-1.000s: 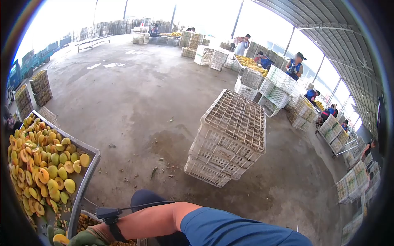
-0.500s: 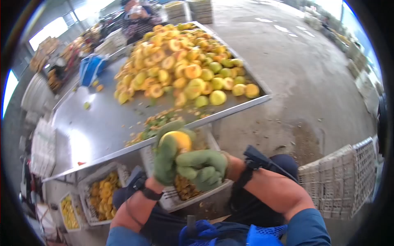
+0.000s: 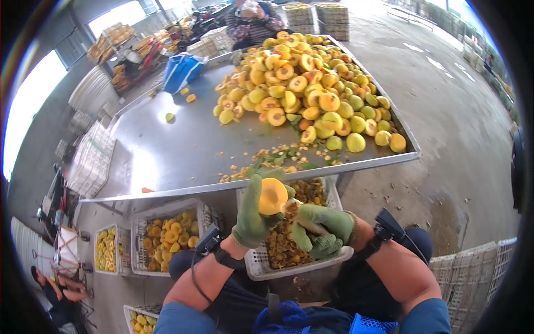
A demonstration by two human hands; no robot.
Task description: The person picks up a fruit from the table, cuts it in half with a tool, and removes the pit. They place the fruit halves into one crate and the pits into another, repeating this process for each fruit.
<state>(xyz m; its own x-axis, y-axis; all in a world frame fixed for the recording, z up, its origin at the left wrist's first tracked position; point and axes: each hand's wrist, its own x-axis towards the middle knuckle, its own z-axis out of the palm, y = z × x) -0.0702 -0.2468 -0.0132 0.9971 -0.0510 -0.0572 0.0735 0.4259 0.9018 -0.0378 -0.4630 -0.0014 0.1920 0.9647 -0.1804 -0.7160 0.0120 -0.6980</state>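
Note:
My left hand (image 3: 253, 214), in a green glove, is closed around a halved yellow peach (image 3: 273, 196), its smooth cut face turned up. Just to the right, my gloved right hand (image 3: 324, 229) has its fingers curled together. A small brownish piece shows by its fingertips; what the fingers grip is too unclear to name. Both hands are above a white crate (image 3: 257, 266) of brown pits and scraps, in front of the metal table's near edge. On the metal table (image 3: 189, 150) lies a large pile of whole and halved peaches (image 3: 297, 83).
Pits and green leaves (image 3: 289, 153) lie scattered along the table's near side. A blue bag (image 3: 182, 72) rests at its far left. Crates of peach halves (image 3: 169, 236) stand at lower left, stacked crates (image 3: 467, 273) at right. One person (image 3: 256, 22) is behind the table, another (image 3: 61, 292) at far left.
The view has shifted, so the table and hands appear further right. My hands have moved slightly apart, and the peach's cut face now shows fully.

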